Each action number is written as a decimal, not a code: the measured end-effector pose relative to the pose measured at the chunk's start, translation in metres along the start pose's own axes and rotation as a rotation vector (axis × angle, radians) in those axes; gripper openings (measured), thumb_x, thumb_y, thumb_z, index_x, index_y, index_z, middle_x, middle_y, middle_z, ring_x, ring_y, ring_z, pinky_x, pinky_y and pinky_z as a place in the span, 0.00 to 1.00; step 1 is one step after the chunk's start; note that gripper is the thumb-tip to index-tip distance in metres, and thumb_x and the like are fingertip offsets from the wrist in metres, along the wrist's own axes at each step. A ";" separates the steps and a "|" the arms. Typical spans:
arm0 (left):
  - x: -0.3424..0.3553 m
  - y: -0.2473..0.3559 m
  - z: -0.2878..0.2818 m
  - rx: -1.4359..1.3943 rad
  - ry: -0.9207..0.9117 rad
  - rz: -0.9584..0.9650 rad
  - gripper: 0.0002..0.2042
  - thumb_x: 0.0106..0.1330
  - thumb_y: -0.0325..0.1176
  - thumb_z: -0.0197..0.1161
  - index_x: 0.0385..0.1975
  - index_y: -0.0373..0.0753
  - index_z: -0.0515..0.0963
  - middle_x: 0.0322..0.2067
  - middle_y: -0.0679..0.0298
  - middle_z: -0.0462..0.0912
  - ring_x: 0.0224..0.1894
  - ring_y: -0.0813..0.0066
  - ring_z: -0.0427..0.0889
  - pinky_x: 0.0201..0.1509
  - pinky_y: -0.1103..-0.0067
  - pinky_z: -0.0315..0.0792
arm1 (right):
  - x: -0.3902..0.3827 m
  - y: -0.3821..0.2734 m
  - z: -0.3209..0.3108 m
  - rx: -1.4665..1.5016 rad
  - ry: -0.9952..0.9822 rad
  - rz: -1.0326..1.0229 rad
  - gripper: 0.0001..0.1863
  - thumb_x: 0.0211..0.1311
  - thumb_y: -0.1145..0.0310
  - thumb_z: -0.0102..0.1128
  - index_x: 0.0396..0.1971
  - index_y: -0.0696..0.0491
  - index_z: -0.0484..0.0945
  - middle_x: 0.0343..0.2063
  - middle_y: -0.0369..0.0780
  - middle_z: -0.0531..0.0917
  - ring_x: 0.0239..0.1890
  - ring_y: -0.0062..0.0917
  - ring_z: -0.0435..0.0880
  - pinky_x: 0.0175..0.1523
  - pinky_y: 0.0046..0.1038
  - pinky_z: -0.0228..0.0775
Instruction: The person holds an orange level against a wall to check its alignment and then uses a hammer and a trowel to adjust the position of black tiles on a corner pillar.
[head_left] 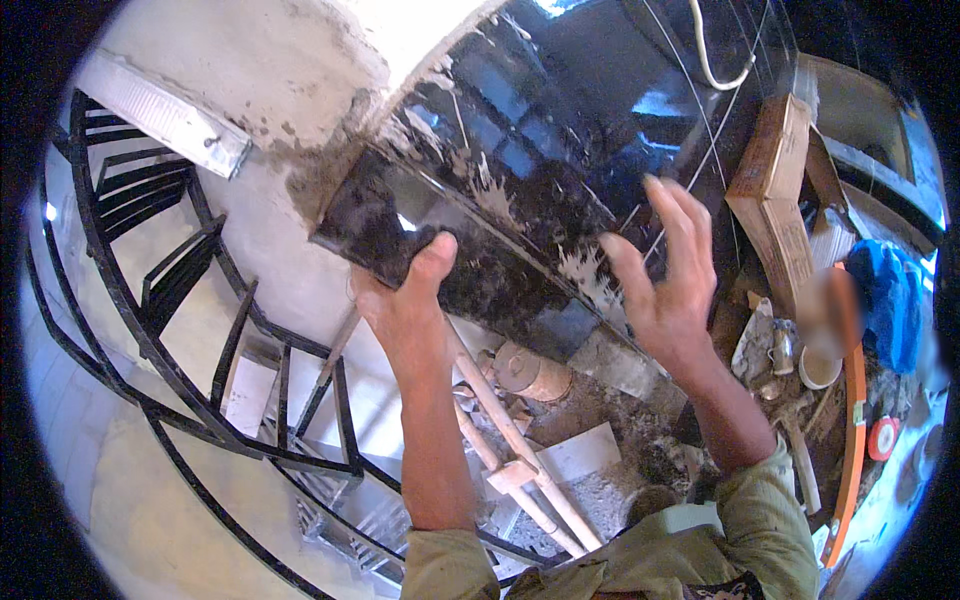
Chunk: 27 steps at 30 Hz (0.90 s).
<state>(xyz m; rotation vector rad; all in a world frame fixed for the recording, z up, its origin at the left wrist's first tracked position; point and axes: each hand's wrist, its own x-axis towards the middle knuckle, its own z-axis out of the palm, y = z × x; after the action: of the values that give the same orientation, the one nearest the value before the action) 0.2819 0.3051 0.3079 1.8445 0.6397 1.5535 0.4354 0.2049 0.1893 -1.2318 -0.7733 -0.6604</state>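
My left hand point(410, 285) grips the left end of a glossy black strip point(365, 205), its thumb on the dark face and its other fingers largely hidden beneath. The strip lies along the edge of a shiny black tiled surface point(560, 110), which is smeared with pale residue and dirt. To the right, my right hand point(670, 270) is raised over that black surface, thumb and fingers apart and curved, holding nothing. Whether its fingertips touch the surface, I cannot tell.
A black metal stair frame point(215, 395) curves along the left. Below are wooden poles point(530, 480) and a cylindrical container point(530, 370). At right are bent cardboard point(760, 200), a white cup point(820, 368), an orange level point(855, 420), a blue bag point(890, 300) and a red round object point(882, 438).
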 end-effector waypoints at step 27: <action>-0.001 0.008 0.025 0.103 -0.025 -0.183 0.26 0.55 0.43 0.71 0.52 0.34 0.80 0.53 0.60 0.79 0.54 0.68 0.75 0.61 0.73 0.66 | -0.249 0.107 -0.379 -1.140 -0.977 0.529 0.28 0.56 0.65 0.61 0.57 0.55 0.67 0.43 0.47 0.75 0.47 0.42 0.79 0.45 0.40 0.77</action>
<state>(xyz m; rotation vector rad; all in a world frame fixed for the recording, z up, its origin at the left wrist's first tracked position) 0.3063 0.2945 0.3108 1.8207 0.8664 1.3996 0.4345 -0.1349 -0.1300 -2.7869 -0.7754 0.0682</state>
